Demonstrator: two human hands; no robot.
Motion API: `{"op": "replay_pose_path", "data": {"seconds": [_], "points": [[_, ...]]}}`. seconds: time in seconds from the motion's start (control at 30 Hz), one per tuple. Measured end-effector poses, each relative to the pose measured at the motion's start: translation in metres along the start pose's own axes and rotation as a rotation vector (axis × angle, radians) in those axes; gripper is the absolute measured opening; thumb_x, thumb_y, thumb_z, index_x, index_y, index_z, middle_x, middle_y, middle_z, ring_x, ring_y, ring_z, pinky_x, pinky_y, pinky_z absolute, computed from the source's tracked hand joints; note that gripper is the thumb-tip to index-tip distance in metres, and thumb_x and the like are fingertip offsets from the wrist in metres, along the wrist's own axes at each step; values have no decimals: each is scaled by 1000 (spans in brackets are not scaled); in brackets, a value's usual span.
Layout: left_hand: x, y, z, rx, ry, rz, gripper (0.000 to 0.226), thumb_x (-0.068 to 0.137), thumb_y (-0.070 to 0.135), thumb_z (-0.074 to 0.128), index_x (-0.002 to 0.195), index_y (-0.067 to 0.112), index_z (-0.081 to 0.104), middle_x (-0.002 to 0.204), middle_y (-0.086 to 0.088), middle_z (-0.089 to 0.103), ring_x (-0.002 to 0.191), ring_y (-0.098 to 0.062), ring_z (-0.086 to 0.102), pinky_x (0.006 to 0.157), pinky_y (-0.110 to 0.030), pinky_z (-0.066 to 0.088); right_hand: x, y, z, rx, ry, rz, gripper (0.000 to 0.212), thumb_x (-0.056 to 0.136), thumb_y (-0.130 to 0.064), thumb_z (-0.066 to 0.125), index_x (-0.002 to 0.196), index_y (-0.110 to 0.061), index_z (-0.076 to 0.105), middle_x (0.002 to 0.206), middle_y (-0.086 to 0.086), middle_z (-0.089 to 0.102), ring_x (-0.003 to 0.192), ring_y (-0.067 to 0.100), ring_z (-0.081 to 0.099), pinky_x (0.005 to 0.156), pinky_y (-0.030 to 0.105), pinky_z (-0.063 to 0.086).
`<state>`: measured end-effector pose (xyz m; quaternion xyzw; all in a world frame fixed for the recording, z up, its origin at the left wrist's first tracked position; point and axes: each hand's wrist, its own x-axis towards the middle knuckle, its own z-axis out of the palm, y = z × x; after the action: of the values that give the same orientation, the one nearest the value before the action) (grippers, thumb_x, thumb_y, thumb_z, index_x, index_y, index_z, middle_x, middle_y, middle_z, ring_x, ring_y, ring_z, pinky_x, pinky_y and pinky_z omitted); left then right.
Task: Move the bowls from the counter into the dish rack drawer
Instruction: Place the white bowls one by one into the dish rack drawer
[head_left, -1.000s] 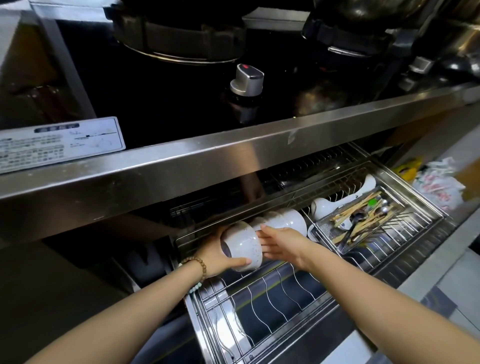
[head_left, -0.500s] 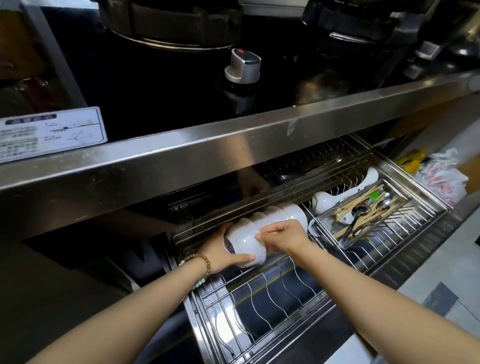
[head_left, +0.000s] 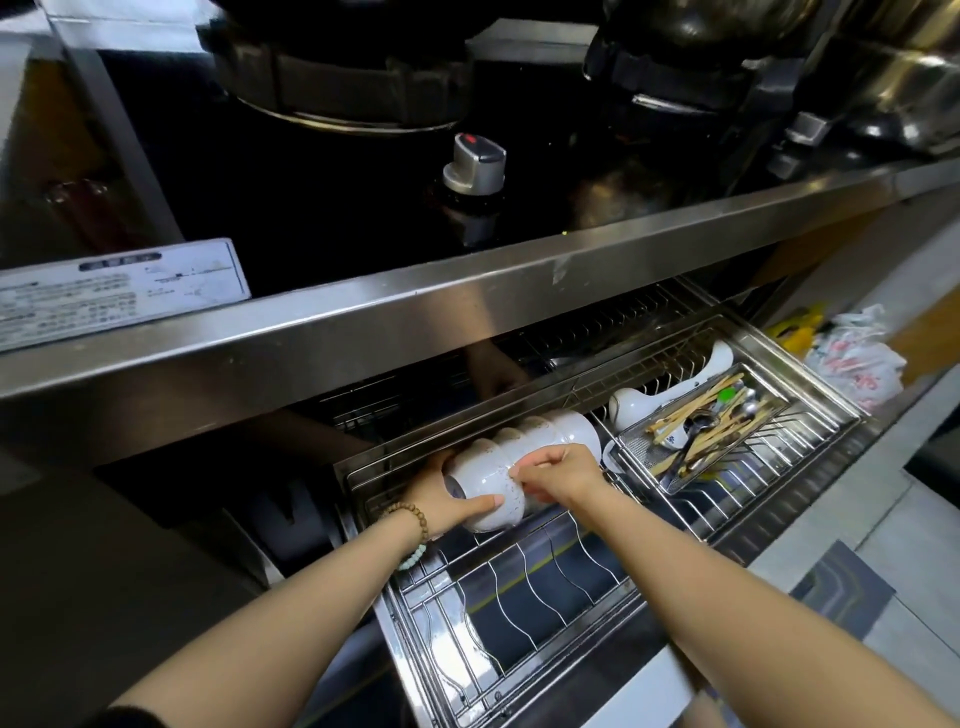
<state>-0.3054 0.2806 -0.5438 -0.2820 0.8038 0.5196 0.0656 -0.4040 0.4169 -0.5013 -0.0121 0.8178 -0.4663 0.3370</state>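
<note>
A row of white speckled bowls (head_left: 550, 434) lies on its side at the back left of the pulled-out steel dish rack drawer (head_left: 810, 512). The nearest bowl (head_left: 485, 480) is held at the row's left end. My left hand (head_left: 441, 499), with a bead bracelet on the wrist, cups its base and underside. My right hand (head_left: 558, 473) pinches its rim from the right, fingers curled. The stainless counter edge (head_left: 415, 312) overhangs the drawer's back.
A mesh cutlery tray (head_left: 696, 441) with chopsticks and spoons sits at the drawer's right, a white ladle (head_left: 670, 400) behind it. Wire plate dividers (head_left: 524, 592) fill the drawer's front. A stove knob (head_left: 475, 166) and pots stand above. Plastic bags (head_left: 852, 358) lie far right.
Both hands have pressed the nearest bowl closer against the row. My right hand went from flat on the bowl to a curled pinch on its rim.
</note>
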Motion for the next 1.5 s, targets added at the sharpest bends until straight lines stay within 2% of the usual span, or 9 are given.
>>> {"op": "replay_pose_path", "data": {"seconds": [0.3, 0.4, 0.5, 0.6, 0.83, 0.9, 1.07, 1.2, 1.5], "points": [[-44, 38, -39, 37, -96, 54, 94, 69, 40, 78, 142, 9, 28, 146, -9, 38, 127, -22, 46, 106, -31, 39, -57, -30, -35, -4, -66, -75, 14, 87, -14, 64, 100, -7, 65, 96, 10, 60, 83, 25, 62, 92, 42, 50], [-70, 62, -49, 39, -88, 168, 88, 67, 38, 80, 139, 14, 35, 144, -5, 41, 119, -18, 49, 96, -25, 43, -95, -48, -52, -84, -8, -184, 31, 90, -22, 60, 119, -11, 60, 112, 8, 61, 106, 27, 62, 88, 34, 50], [-99, 97, -57, 123, -101, 337, 84, 67, 40, 79, 136, 17, 37, 142, -1, 44, 119, -11, 47, 98, -20, 39, -136, -66, -71, -119, 61, -350, 32, 91, -25, 59, 122, -17, 59, 114, 3, 63, 102, 16, 61, 71, 16, 48], [-133, 144, -74, 252, -87, 543, 81, 71, 48, 74, 137, 21, 35, 139, 3, 45, 114, -2, 43, 93, -12, 32, -169, -90, -87, -101, 162, -501, 32, 92, -24, 57, 124, -19, 59, 119, 0, 63, 103, 9, 58, 90, 23, 49], [-218, 234, -167, 396, 226, 960, 85, 70, 63, 63, 141, 32, 28, 141, 14, 39, 116, 12, 29, 87, 7, 22, -226, -172, -89, -182, 215, -843, 35, 90, -34, 58, 124, -39, 53, 121, -13, 60, 113, -1, 54, 96, 20, 41], [-238, 245, -205, 483, 373, 1024, 86, 71, 66, 58, 143, 30, 27, 146, 11, 35, 129, 4, 28, 104, -8, 26, -236, -201, -75, -230, 192, -923, 43, 89, -38, 57, 131, -39, 48, 135, -13, 52, 126, 2, 45, 98, 19, 37], [-276, 243, -301, 743, 715, 893, 99, 66, 80, 31, 147, 24, 18, 157, 1, 16, 145, -17, 9, 119, -40, 10, -258, -266, -18, -314, 83, -1100, 63, 86, -47, 56, 143, -42, 29, 155, -17, 20, 139, -1, 20, 101, 11, 31], [-300, 215, -369, 882, 903, 725, 102, 65, 84, 19, 148, 26, 13, 158, 1, 9, 145, -19, 4, 118, -43, 2, -273, -310, 35, -362, -22, -1189, 69, 84, -49, 59, 144, -44, 23, 157, -19, 11, 139, -7, 9, 110, 20, 15], [-337, 130, -467, 865, 992, 403, 99, 67, 88, 18, 147, 30, 13, 158, -1, 9, 145, -22, 7, 117, -46, 5, -300, -372, 146, -421, -225, -1316, 73, 82, -50, 61, 144, -44, 23, 156, -19, 12, 135, -8, 13, 106, 19, 17]]}}
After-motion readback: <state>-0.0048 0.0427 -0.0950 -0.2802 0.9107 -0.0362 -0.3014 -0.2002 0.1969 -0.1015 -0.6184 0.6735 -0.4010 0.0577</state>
